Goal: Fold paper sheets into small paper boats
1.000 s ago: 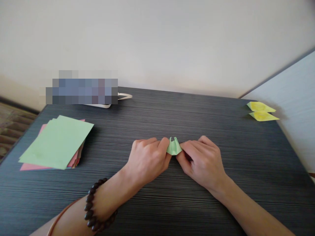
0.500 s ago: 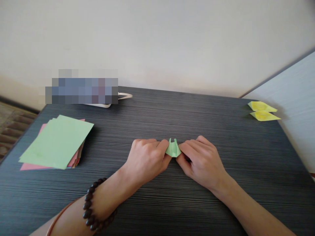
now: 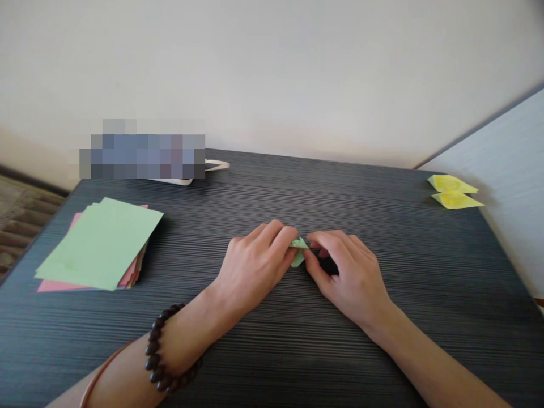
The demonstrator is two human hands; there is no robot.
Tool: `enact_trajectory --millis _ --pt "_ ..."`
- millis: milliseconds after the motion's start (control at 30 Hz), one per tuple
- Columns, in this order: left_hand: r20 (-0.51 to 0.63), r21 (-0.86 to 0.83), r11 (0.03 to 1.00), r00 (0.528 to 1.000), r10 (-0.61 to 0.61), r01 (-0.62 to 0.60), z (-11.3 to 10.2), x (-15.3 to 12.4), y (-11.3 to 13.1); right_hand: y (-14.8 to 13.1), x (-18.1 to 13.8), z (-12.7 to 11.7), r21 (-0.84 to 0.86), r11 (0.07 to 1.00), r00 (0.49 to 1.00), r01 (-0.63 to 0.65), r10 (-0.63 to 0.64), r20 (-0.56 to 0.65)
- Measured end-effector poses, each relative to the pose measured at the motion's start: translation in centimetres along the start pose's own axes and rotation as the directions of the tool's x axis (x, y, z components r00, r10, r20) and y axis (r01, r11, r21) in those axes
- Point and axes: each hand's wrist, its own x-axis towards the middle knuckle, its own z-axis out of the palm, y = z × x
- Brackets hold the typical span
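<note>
A small folded piece of green paper (image 3: 299, 258) is pinched between the thumb and fingers of my left hand (image 3: 257, 260), just above the dark table. Its left part is hidden by those fingers. My right hand (image 3: 346, 266) is close on the right side of the paper, thumb and fingertips apart with a gap between them. The right thumb tip is at the paper's edge; whether it touches I cannot tell. A dark beaded bracelet (image 3: 153, 347) circles my left wrist.
On the left of the dark table (image 3: 272, 351) lies a stack of coloured paper sheets (image 3: 100, 243), green on top. Two yellow folded paper pieces (image 3: 454, 199) sit at the far right. A blurred-out object (image 3: 144, 156) stands at the back left, near the wall.
The green paper has turned and its open, cupped side no longer faces me. My right fingers have loosened from it and spread. My left fingers have shifted up on it.
</note>
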Motion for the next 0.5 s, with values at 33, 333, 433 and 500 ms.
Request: enact_trajectory --millis 33,333,433,500 --pt "-0.009 -0.011 1.000 1.000 0.028 -0.029 0.1 -0.1 -0.1 0.1 -0.1 0.0 0.008 1.000 1.000 0.024 -0.024 -0.006" --pt "0.003 -0.073 0.939 0.942 0.336 -0.335 -0.5 -0.8 -1.9 1.4 -1.0 -0.4 0.005 0.980 0.980 0.197 -0.197 0.008" --pt "0.016 -0.057 0.925 0.926 0.377 -0.375 -0.6 -0.8 -2.0 1.9 -1.4 -0.5 0.024 0.964 0.963 0.266 -0.267 0.038" --pt "0.016 -0.040 0.914 0.914 0.406 -0.405 -0.5 -0.8 -2.0 2.1 -1.6 -0.7 0.019 0.956 0.953 0.293 -0.294 0.078"
